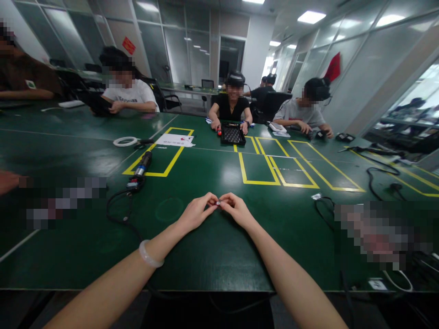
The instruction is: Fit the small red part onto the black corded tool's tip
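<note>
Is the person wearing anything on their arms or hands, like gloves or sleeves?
No gloves on the left hand or right hand, and no sleeves in view: both forearms are bare. A pale, smooth bangle circles the left wrist.

A small part [218, 202], pale and too tiny to make out in detail, is being pinched between the fingertips of the left hand [196, 214] and the right hand [236, 210]. It is hanging just above the green tabletop [219, 256], slightly below the middle of the frame.
</note>
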`<action>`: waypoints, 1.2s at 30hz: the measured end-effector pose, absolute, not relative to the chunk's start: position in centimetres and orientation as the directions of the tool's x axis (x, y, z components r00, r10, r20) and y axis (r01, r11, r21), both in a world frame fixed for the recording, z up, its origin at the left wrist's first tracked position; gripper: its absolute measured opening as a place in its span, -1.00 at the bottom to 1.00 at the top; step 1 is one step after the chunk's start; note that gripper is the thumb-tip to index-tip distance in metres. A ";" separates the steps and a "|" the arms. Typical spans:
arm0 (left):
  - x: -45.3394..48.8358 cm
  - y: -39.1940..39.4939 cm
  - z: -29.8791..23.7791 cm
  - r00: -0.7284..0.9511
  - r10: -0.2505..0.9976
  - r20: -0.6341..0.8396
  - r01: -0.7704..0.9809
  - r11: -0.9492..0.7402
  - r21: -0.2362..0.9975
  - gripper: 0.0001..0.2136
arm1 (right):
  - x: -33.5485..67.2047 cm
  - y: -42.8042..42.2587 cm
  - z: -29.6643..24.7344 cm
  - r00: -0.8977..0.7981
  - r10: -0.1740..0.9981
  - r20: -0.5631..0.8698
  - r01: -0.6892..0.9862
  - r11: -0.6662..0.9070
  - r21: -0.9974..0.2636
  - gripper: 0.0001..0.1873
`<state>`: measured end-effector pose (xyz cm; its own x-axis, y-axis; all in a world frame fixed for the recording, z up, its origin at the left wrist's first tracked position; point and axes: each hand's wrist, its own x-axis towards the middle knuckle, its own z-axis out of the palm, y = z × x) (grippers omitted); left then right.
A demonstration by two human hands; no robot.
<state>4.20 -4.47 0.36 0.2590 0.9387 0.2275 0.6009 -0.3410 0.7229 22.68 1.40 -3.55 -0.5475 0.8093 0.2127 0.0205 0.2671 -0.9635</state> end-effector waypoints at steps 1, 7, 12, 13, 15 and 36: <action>4.1 -4.4 0.3 0.253 0.941 0.227 0.608 -0.337 0.719 -0.83 | 22.7 1.4 -3.6 -0.550 0.805 0.225 0.005 0.272 -0.962 -0.75; 4.3 -4.5 0.6 0.252 0.950 0.186 0.627 -0.306 0.716 -0.76 | 22.8 1.3 -3.6 -0.550 0.801 0.237 0.026 0.300 -0.954 -0.79; 2.4 -3.3 1.8 0.130 0.958 0.255 0.694 -0.272 0.667 -0.65 | 23.1 1.5 -3.5 -0.509 0.827 0.240 0.073 0.319 -0.945 -0.78; 1.2 -2.8 2.1 0.082 0.955 0.284 0.746 -0.248 0.619 -0.64 | 23.2 1.5 -3.5 -0.509 0.828 0.235 0.078 0.316 -0.946 -0.78; -1.8 -1.9 2.8 -0.032 0.935 0.354 0.876 -0.144 0.460 -0.63 | 23.2 1.5 -3.4 -0.511 0.830 0.225 0.085 0.309 -0.947 -0.77; -14.4 -2.4 1.3 -0.530 0.843 0.097 0.844 0.513 0.157 -0.38 | 23.2 1.2 -3.1 -0.517 0.832 0.201 0.122 0.304 -0.945 -0.78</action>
